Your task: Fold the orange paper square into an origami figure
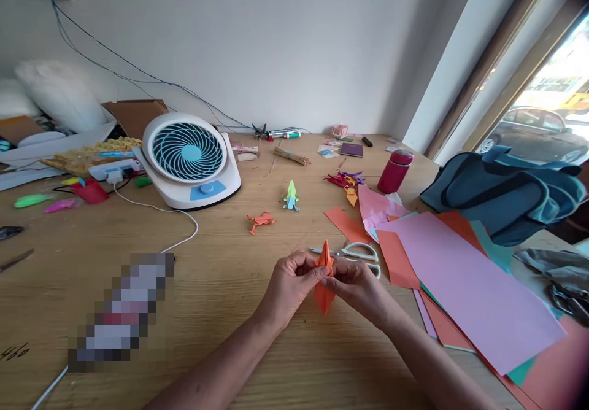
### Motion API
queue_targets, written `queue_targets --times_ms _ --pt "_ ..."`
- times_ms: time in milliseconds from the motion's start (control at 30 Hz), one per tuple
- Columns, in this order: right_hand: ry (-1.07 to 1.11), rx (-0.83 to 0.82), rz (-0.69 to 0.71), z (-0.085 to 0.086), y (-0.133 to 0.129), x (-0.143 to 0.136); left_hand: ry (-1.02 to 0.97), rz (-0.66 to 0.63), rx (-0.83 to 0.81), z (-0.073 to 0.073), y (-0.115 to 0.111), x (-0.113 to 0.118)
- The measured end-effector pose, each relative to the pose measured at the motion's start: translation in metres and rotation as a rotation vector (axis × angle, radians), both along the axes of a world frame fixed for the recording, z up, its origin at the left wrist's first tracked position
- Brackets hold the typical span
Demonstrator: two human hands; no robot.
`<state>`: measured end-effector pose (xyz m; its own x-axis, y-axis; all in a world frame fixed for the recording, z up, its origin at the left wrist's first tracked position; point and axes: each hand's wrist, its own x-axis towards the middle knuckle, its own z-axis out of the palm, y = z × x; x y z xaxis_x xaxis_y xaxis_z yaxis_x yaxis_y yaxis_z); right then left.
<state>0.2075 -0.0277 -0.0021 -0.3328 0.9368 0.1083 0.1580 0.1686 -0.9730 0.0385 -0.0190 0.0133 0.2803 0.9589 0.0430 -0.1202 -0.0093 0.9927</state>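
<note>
Between both hands, above the wooden table, is a folded orange paper piece (326, 299), long and pointed at top and bottom. My left hand (294, 281) pinches its left side with thumb and fingers. From the right, my right hand (356, 284) grips it the same way, the thumbs almost meeting at the middle. Just behind the right hand lies a pair of white-handled scissors (361, 251), partly hidden by that hand. Farther back sit an orange origami figure (262, 220) with thin limbs and a green and blue origami figure (291, 197).
Coloured paper sheets (460, 275) cover the right side, beside a blue bag (497, 192). A red flask (395, 171) stands behind them, near a small pile of folded paper shapes (347, 181). On the left are a white fan (188, 158), its cable, and a red cup (91, 191).
</note>
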Motion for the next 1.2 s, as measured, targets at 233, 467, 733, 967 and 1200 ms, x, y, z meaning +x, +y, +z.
queue_targets --times_ms 233,467,733,967,1200 --pt "-0.105 0.006 0.073 0.0 -0.005 0.003 0.061 -0.21 -0.043 0.005 0.005 -0.015" --pt "-0.092 -0.026 0.013 -0.006 -0.006 -0.001 0.214 0.041 0.187 0.001 -0.003 -0.007" --pt "-0.041 -0.065 0.112 0.001 -0.01 0.001 0.156 -0.134 0.107 0.012 -0.002 -0.013" --pt "-0.163 -0.009 0.085 0.002 -0.01 -0.001 0.197 0.07 0.119 0.003 -0.004 -0.008" --pt "-0.14 -0.037 0.127 -0.001 -0.011 -0.001 0.17 -0.061 0.032 0.01 -0.001 -0.013"
